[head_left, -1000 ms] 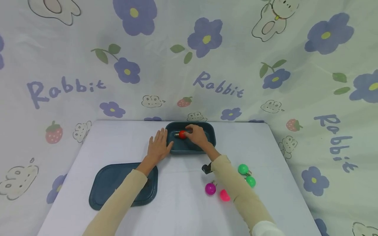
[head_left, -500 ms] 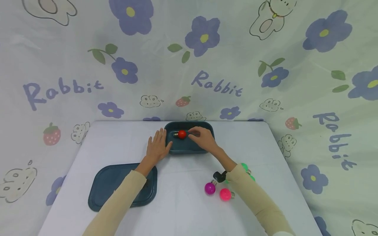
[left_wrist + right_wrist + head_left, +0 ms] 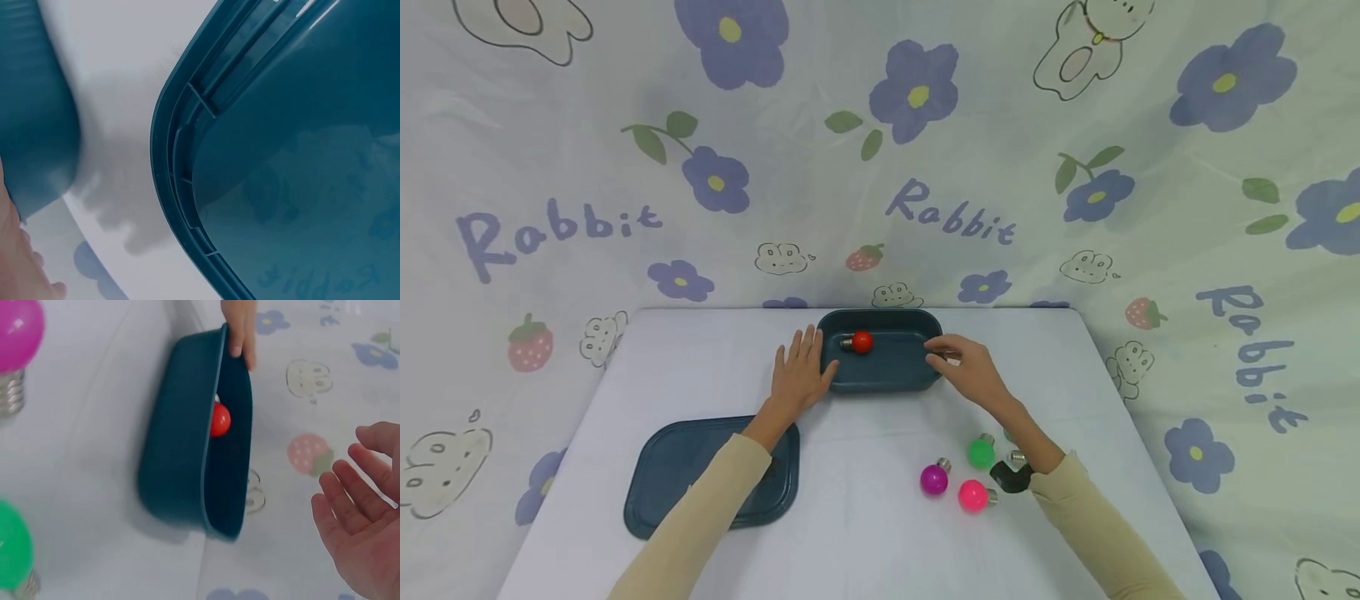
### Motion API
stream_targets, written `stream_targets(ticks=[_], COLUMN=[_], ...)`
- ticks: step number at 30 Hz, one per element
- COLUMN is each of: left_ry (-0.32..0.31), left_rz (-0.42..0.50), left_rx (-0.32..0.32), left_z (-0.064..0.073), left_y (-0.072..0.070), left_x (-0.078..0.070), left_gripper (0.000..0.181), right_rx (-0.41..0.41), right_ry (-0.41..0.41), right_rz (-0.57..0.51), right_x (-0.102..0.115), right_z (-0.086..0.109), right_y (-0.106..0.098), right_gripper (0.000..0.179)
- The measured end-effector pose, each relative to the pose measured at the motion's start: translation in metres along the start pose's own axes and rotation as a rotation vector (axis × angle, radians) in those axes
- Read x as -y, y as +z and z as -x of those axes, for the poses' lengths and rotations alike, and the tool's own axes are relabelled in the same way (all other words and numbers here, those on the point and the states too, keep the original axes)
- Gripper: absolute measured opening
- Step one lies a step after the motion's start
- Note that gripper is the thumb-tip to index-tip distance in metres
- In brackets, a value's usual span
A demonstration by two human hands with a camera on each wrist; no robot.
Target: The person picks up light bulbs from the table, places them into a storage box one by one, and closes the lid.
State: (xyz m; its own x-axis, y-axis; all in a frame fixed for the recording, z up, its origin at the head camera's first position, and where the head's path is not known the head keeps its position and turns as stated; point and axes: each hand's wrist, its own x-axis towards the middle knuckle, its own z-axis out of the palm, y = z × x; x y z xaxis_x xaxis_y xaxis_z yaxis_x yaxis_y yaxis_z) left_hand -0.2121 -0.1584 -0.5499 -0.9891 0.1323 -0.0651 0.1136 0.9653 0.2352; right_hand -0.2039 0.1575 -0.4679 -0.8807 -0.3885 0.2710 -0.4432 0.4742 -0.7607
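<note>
A red light bulb (image 3: 862, 342) lies on its side inside the dark teal box (image 3: 880, 387), its metal base pointing left; the bulb (image 3: 220, 420) also shows in the right wrist view. My left hand (image 3: 797, 375) rests against the box's left rim with straight fingers. At the box's right end is my right hand (image 3: 973, 377), fingers loosely bent with nothing between them. In the right wrist view that hand (image 3: 365, 519) has its fingers spread and the palm bare.
A flat teal lid (image 3: 662, 467) lies at front left, under the left forearm. Right of centre are a purple bulb (image 3: 934, 480), a pink bulb (image 3: 973, 496) and a green bulb (image 3: 981, 453); another is partly hidden by the right wrist. A patterned cloth (image 3: 820, 183) hangs behind.
My right hand has let go of the red bulb in the box and moved right, to the box's right rim. The left hand has stayed at the left rim.
</note>
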Motion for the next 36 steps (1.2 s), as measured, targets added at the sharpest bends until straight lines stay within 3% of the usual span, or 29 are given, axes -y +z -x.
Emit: stream_targets(ticks=[11,18,23,29,36], left_ry=[0.007,0.014,0.017,0.025,0.021], left_rz=[-0.029,-0.028,-0.023,-0.009,0.0], left_rx=[-0.011,-0.024,-0.023,-0.03,-0.026], left_z=[-0.002,-0.002,-0.002,-0.001,-0.002], left_y=[0.001,0.001,0.002,0.002,0.001], left_x=[0.001,0.001,0.0,0.001,0.001], left_gripper=[0.076,0.076,0.076,0.075,0.076], right_rx=[-0.063,-0.125,-0.191,-0.19,-0.154], right_ry=[0.087,0.12,0.186,0.306,0.384], right_rz=[0.049,0.07,0.097,0.115,0.132], right_x=[-0.016,-0.031,-0.042,-0.055,-0.078], right_z=[0.043,0.07,0.089,0.108,0.125], right_y=[-0.037,-0.051,-0.06,-0.063,-0.055], right_gripper=[0.027,0.029,0.032,0.039,0.045])
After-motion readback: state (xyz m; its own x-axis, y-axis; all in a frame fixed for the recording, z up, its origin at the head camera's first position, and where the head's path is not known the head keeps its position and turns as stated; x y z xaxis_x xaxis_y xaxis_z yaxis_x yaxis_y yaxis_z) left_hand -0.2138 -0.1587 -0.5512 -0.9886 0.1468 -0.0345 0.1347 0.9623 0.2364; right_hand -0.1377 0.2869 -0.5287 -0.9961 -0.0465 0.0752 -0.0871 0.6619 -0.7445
